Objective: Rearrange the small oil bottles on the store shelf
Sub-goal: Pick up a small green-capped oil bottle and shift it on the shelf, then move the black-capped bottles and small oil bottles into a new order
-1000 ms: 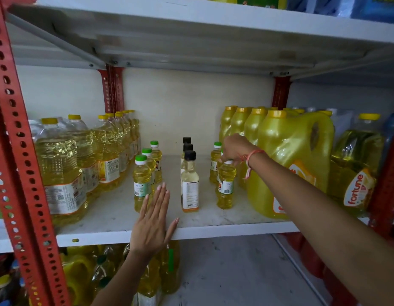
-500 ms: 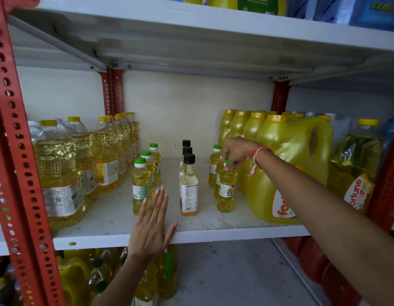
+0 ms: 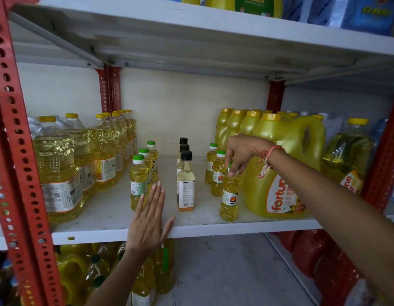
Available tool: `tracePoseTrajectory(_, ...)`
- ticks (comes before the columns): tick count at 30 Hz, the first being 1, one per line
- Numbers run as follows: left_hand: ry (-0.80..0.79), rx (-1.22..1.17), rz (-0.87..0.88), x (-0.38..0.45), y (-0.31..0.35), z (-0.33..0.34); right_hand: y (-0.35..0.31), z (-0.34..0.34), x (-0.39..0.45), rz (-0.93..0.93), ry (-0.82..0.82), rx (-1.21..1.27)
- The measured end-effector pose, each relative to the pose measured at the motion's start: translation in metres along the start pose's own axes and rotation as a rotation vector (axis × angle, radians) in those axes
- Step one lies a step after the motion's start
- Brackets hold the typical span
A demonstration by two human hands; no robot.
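Three short rows of small oil bottles stand on the white shelf (image 3: 107, 208). The left row has green caps, its front bottle (image 3: 138, 181) nearest me. The middle row has black caps, led by a bottle (image 3: 186, 182) with a white label. In the right row, my right hand (image 3: 242, 152) pinches the cap of the front small bottle (image 3: 229, 197), which stands near the shelf's front edge, with two green-capped bottles (image 3: 218, 173) behind it. My left hand (image 3: 149, 219) lies flat and open on the shelf edge, just in front of the left row.
Large clear oil bottles (image 3: 56, 168) fill the shelf's left side. Yellow jugs (image 3: 284, 171) crowd the right, close to the bottle I hold. A red perforated post (image 3: 17, 151) stands at the left. More bottles sit on the shelf below, and an upper shelf hangs overhead.
My right hand has drawn the front bottle of the right row forward toward the shelf edge, uncovering a second green-capped bottle behind it. My left hand stays flat on the shelf.
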State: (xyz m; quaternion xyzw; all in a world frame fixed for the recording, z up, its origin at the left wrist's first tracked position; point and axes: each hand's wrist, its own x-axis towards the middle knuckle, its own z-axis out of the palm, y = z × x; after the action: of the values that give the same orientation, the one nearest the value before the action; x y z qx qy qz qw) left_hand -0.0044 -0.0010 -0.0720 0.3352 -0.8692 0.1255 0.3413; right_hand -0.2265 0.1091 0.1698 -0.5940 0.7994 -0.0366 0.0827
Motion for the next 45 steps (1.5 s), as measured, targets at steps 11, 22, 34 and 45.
tracePoseTrajectory(11, 0.01, -0.02, 0.024, 0.0, -0.001, -0.002, 0.005, -0.001, -0.003, 0.056, -0.021, 0.055)
tracePoseTrajectory(22, 0.099, -0.029, -0.06, 0.002, -0.043, -0.02, -0.047, 0.006, 0.018, -0.091, 0.239, -0.05)
tracePoseTrajectory(34, 0.097, -0.018, -0.068, -0.003, -0.047, -0.015, -0.103, 0.029, 0.059, -0.084, 0.351, -0.16)
tracePoseTrajectory(45, 0.109, -0.024, -0.054, -0.003, -0.049, -0.013, -0.106, 0.012, 0.056, -0.097, 0.14, -0.089)
